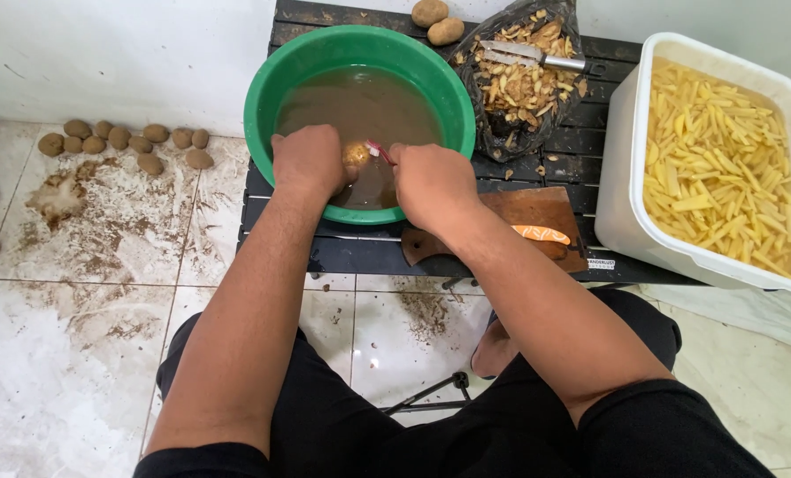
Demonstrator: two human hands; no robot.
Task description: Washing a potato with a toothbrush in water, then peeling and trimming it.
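Item, seated person's station, seen from above. Left hand (309, 161): fingers curled closed around a small round pale-yellow potato (357, 156), held over the murky brown water of a round green plastic basin (263, 84). Right hand (433, 184): fingers closed on a slim red-and-white handled tool (380, 150), whose tip touches the potato; its working end is too small to tell. Basin stands on a low black slatted table (581, 133), its near rim overhanging the table's front edge. Also on the table: a worn brown wooden cutting board (537, 211) just right of the basin, partly under the right forearm, carrying an orange-handled knife (541, 234); a black plastic bag of brown potato peelings (519, 84) behind it, touching the basin's right side, with a metal-handled peeler (537, 56) lying on top; two unpeeled brown potatoes (437, 21) at the far edge; a large white rectangular plastic tub (621, 168) at the right end, filled with pale-yellow raw potato strips (718, 168). Floor: white glazed tiles (77, 372) with dark grout, smeared with brown soil, heaviest at the left and under the table's front. A loose row of unpeeled brown potatoes (126, 140) lies on the floor along a white wall (112, 53), with a few more at the far left edge. Person's lap in black trousers (360, 434) fills the lower frame; one bare foot (495, 350) shows beneath the table.
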